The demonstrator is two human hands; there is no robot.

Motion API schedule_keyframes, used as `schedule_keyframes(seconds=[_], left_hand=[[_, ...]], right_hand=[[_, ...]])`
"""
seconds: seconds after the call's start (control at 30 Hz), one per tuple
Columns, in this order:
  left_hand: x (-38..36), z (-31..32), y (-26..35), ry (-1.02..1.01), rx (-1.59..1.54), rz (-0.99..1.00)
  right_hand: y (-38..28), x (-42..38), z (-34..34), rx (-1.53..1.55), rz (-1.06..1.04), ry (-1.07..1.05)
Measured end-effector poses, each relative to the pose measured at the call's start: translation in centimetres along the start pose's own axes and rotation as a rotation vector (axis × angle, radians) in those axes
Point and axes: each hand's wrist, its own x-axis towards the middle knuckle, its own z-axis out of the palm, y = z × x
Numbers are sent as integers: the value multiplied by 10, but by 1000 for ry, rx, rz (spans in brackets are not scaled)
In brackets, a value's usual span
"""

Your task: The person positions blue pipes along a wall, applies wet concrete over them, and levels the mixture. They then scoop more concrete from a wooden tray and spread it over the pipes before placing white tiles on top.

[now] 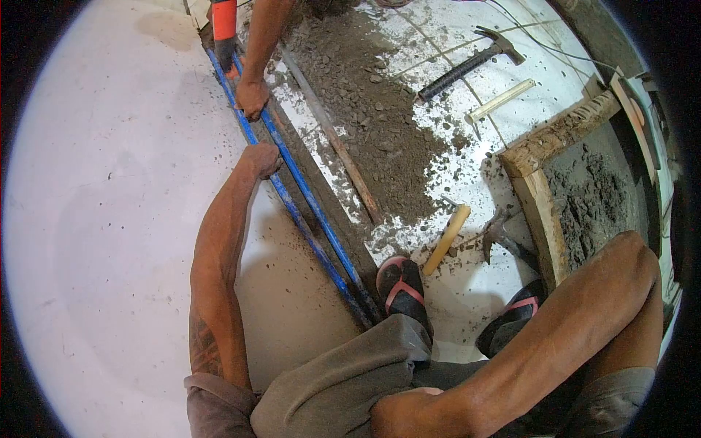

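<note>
My left hand (263, 159) is closed around the left one of two long blue bars (314, 248). The bars lie side by side along a narrow dirt-filled strip against a smooth white surface. Farther up, another person's hand (252, 99) reaches in from the top and rests on the same bars. Beside that hand is an orange and dark object (224, 29) whose kind I cannot make out. My right arm bends at the elbow, and my right hand (409, 412) lies low over my lap at the bottom edge, its fingers hidden.
A claw hammer (467, 67), a pale stick (501, 101) and a yellow-handled tool (447, 239) lie on the floor. Loose rubble (380, 124) and a thin pipe (332, 139) run beside the bars. A wooden frame (544, 219) holds wet mortar (588, 193) at right.
</note>
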Motion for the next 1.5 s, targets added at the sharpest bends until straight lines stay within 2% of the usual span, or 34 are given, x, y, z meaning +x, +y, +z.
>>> schedule_keyframes(seconds=[0.17,0.47,0.57,0.77,0.97,1.07,1.27,1.5], left_hand=[[-4,-7,4,-31,-25,-18],[-8,-13,8,-27,-33,-30],[-3,-1,1,11,-50,4],[-6,-7,4,-5,-14,-15],[-1,-2,0,-24,-36,-1],[-1,0,1,8,-35,-11],[1,6,-2,51,-52,4],[3,6,-2,30,-12,13]], right_hand=[[-3,2,16,8,15,114],[-3,5,15,10,19,-18],[1,0,6,9,-40,52],[-3,7,14,3,6,-24],[-1,-6,-8,-5,-1,76],[-2,-2,-9,-32,-56,-56],[-4,6,5,8,-3,-99],[0,5,10,64,-25,45]])
